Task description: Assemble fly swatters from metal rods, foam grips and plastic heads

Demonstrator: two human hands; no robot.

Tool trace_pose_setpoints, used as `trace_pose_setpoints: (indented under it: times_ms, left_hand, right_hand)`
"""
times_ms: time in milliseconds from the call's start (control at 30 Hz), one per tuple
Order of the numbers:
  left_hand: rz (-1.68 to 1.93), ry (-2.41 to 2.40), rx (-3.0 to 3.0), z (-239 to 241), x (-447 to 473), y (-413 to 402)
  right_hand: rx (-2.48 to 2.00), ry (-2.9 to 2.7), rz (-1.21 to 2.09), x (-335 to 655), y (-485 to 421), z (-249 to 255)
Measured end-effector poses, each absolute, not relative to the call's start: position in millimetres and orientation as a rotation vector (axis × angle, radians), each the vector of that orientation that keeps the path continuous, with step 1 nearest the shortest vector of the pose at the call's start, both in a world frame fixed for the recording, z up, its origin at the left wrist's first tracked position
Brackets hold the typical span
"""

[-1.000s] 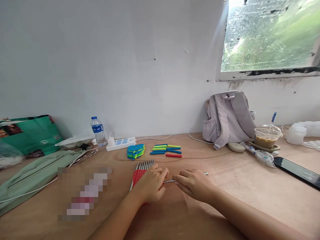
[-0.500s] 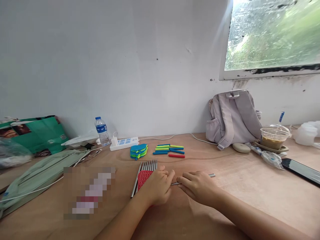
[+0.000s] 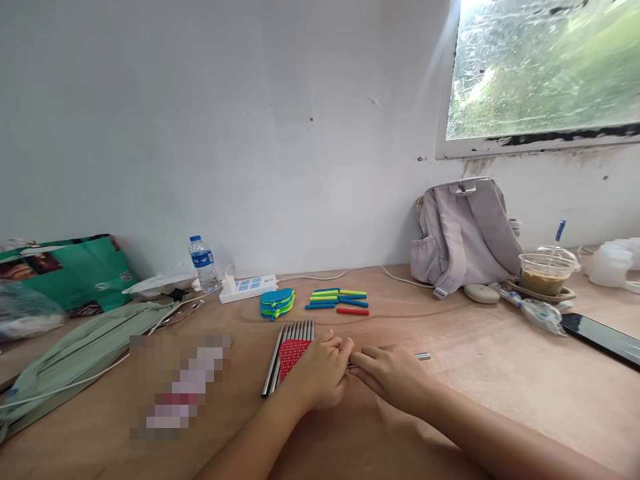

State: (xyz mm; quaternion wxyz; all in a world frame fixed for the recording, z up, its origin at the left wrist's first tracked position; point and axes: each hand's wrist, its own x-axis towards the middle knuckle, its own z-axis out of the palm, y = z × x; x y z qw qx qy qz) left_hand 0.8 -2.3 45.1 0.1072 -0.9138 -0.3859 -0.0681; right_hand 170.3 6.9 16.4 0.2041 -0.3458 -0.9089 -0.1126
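Note:
My left hand (image 3: 325, 369) is closed on a red perforated fly swatter head (image 3: 294, 355); part of the head shows past the fingers, the rest is covered by my hand. My right hand (image 3: 387, 373) wraps round a thin metal rod (image 3: 423, 357), whose end sticks out to the right. Between my fingertips, which meet or nearly meet, a short stretch of the rod shows; the join itself is hidden. Left of and behind my left hand, several metal rods (image 3: 274, 360) lie side by side on the table. Beyond them is a stack of blue and green swatter heads (image 3: 277, 303).
Blue and green tubes (image 3: 325, 297) and a red tube (image 3: 353, 311) lie behind my hands. A power strip (image 3: 249, 288), water bottle (image 3: 203, 263), backpack (image 3: 463, 233), drink cup (image 3: 545, 277) and phone (image 3: 603, 337) stand or lie farther out. A blurred patch (image 3: 180, 393) is at left.
My hands have drawn closer together, with the left shifting slightly right along with the red head. Less of the rod shows between them. The view has turned slightly.

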Motion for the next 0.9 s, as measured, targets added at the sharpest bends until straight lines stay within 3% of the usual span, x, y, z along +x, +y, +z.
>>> trace_pose_setpoints:
  times_ms: [200,333,467,633,900]
  left_hand:
    - [-1.004,-1.217,-2.366,43.2,-25.4,8.2]
    - [-1.779,-1.785,-2.207,38.0,-49.6,26.9]
    - [-2.291,-2.343,-2.547,36.8,-49.8,29.3]
    - [-2.533,-2.451,-2.443,41.6,-37.1,16.7]
    - [-2.398,-2.399,-2.352,36.1,-30.3,13.6]
  right_hand:
    - [-1.092,-2.440,-0.289,179.1,19.0,12.4]
    - [-1.155,-2.375,-0.292,183.8,23.7,12.3]
    - [-1.126,-2.369,-0.280,184.2,21.5,15.0]
    - [-1.016,-2.344,-0.209,188.4,17.3,16.2]
    - [-0.946,-2.398,-0.159,195.4,20.6,9.4]
